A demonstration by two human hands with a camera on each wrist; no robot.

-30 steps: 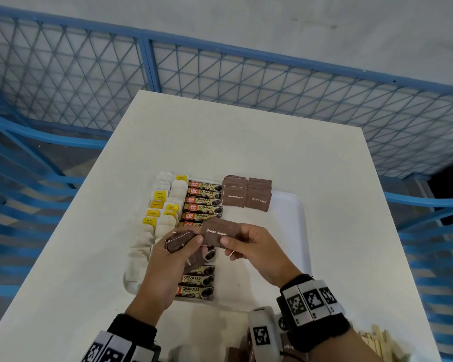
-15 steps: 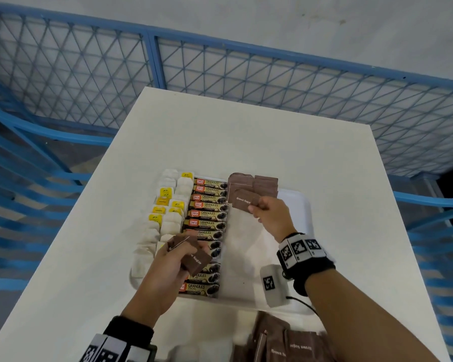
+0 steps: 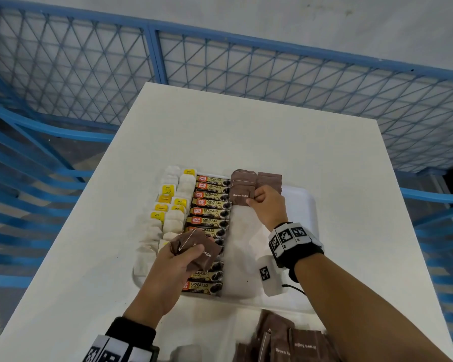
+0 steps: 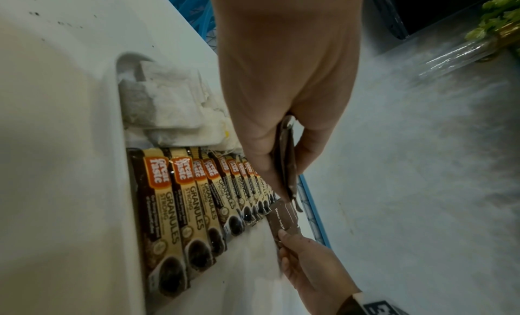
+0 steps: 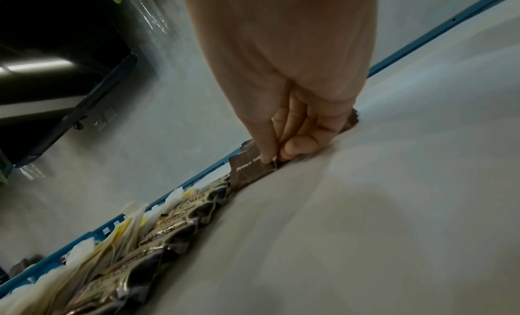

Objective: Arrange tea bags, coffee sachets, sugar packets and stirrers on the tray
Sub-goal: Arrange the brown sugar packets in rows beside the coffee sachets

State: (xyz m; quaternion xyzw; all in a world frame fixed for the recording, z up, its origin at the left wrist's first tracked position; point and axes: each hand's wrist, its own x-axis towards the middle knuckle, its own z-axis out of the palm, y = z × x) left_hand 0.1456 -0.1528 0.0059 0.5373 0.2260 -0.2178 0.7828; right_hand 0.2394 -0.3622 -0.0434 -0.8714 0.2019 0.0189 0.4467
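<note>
A white tray [image 3: 302, 202] lies on the white table. It holds tea bags [image 3: 174, 202] at its left, a column of coffee sachets [image 3: 209, 212] in the middle and brown sugar packets [image 3: 268, 178] at the far end. My right hand [image 3: 253, 199] pinches one brown sugar packet [image 3: 242, 195] by its corner, low against the far stacks; the right wrist view shows that brown sugar packet [image 5: 250, 170] touching the tray floor. My left hand [image 3: 191, 253] grips a small bunch of brown sugar packets [image 3: 203, 248] above the coffee column, and the left wrist view shows the bunch [image 4: 287, 164] edge-on.
A loose pile of brown sugar packets [image 3: 293, 343] lies on the table near me, in front of the tray. The tray's right half [image 3: 246, 257] is bare. A blue mesh fence [image 3: 220, 61] surrounds the table.
My right hand took one sugar packet from beside the left hand and carried it to the far stacks, lowering it there. The left hand stayed put with its bunch.
</note>
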